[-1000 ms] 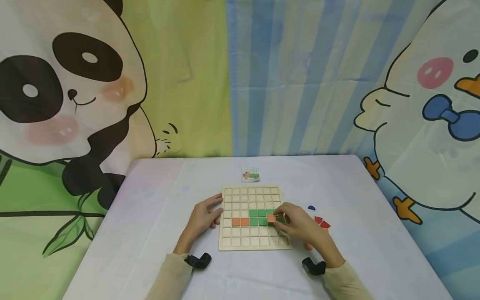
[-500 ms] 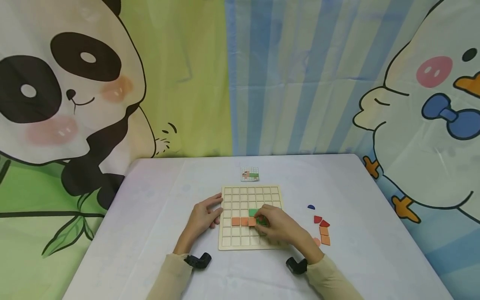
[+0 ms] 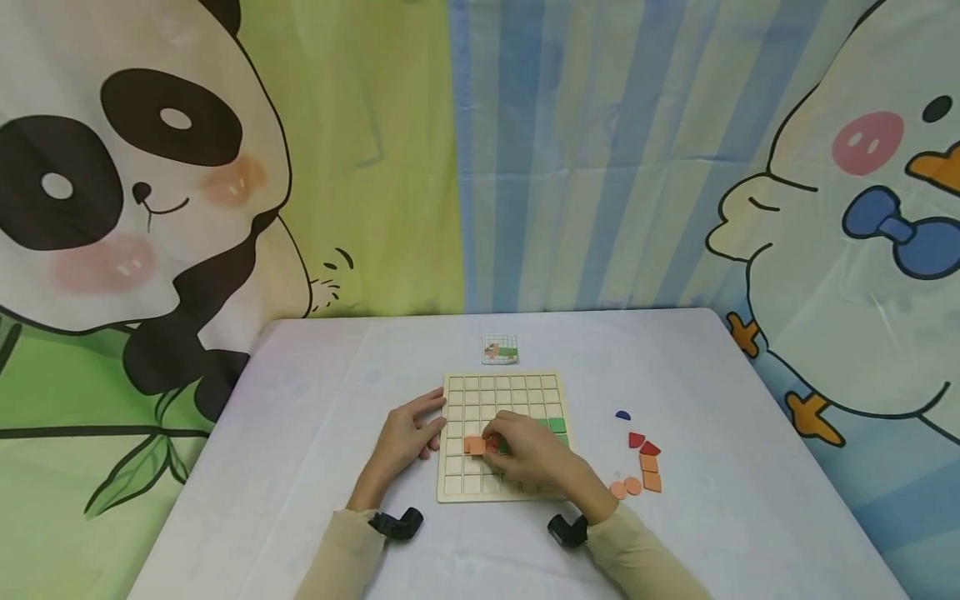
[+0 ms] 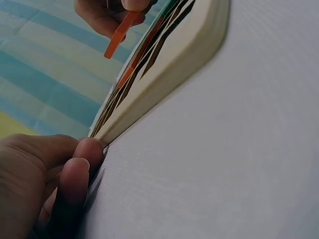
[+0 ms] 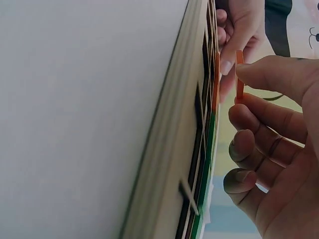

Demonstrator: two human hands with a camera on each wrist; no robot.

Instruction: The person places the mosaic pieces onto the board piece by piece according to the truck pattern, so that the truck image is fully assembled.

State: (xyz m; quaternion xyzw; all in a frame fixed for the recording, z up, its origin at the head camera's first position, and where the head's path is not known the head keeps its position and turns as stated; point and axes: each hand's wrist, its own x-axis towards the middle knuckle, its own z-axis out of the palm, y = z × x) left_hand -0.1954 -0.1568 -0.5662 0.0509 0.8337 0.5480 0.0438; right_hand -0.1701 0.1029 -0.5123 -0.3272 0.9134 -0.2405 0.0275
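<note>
A pale wooden grid board (image 3: 465, 483) lies on the white table. Above its left part, my right hand (image 3: 528, 450) pinches an orange square tile (image 3: 477, 447) between thumb and finger. In the right wrist view that tile (image 5: 240, 74) stands a little off the board, over the orange tiles (image 5: 216, 84) set in it. Green tiles (image 3: 557, 425) fill cells farther right, partly hidden by the right hand. My left hand (image 3: 408, 433) rests at the board's left edge. In the left wrist view its fingertips (image 4: 89, 149) touch the edge near a corner.
Right of the board lie orange square tiles (image 3: 649, 472), orange round pieces (image 3: 626, 487), red pieces (image 3: 642, 443) and a blue half-circle (image 3: 622, 415). A small pattern card (image 3: 500, 349) lies beyond the board's far edge. Behind the table (image 3: 337, 367) hangs a printed curtain (image 3: 600, 167).
My right hand has moved left across the board with the orange tile, from over the green tiles to over the orange ones. The left hand has stayed at the edge.
</note>
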